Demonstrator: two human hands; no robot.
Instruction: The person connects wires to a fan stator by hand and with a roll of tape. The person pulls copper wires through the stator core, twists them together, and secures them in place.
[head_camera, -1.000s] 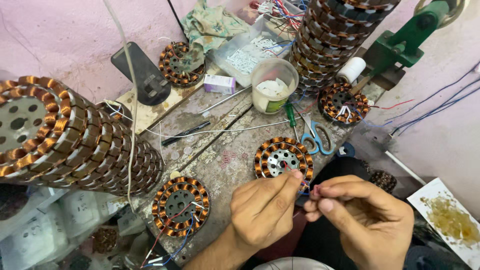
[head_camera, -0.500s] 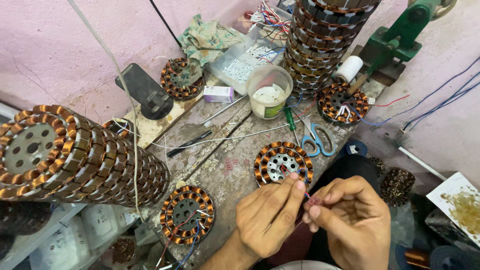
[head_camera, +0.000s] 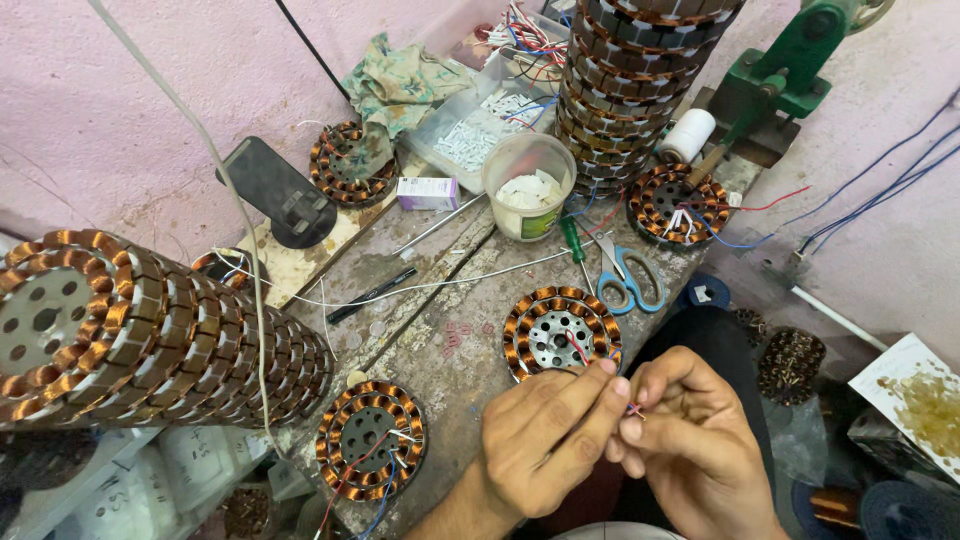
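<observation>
Left hand and right hand meet at the desk's near edge, fingertips pinched together on thin red and blue wires. The wires lead from a copper-wound stator lying just beyond the hands. Blue-handled scissors lie farther back.

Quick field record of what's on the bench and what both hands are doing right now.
left hand: pinches thin wire ends with the right
right hand: meets the left at the wire ends
nearest stator: flat on the bench, just beyond the hands, red lead rising from it
second stator: at the bench's near left edge
scissors: blue handles, beside a green screwdriver
plastic cup: upright, mid-bench
stator stack: lying on its side, left
</observation>
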